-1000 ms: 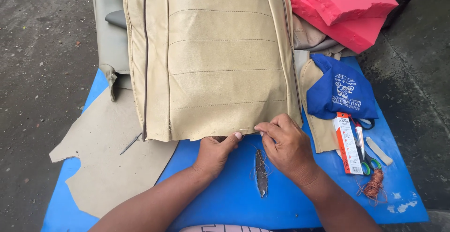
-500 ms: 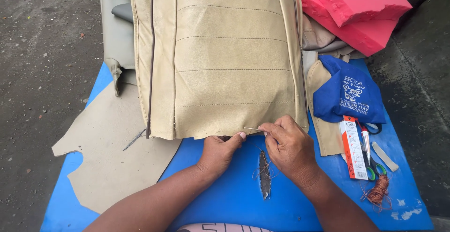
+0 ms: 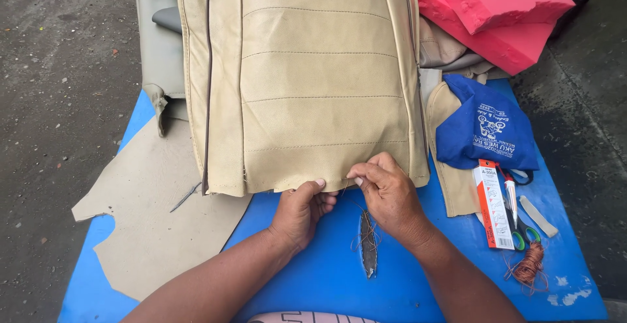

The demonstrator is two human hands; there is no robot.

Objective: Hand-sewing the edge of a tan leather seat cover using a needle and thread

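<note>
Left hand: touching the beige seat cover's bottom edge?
Touching. Head view shows the left hand with fingertips pressed on the beige seat cover bottom edge.

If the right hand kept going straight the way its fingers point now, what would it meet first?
The right hand points left along the bottom edge of the beige seat cover. It would probably meet the left hand first, at its fingertips, which sit close beside it.

Single head camera looks steeply down, close
</note>
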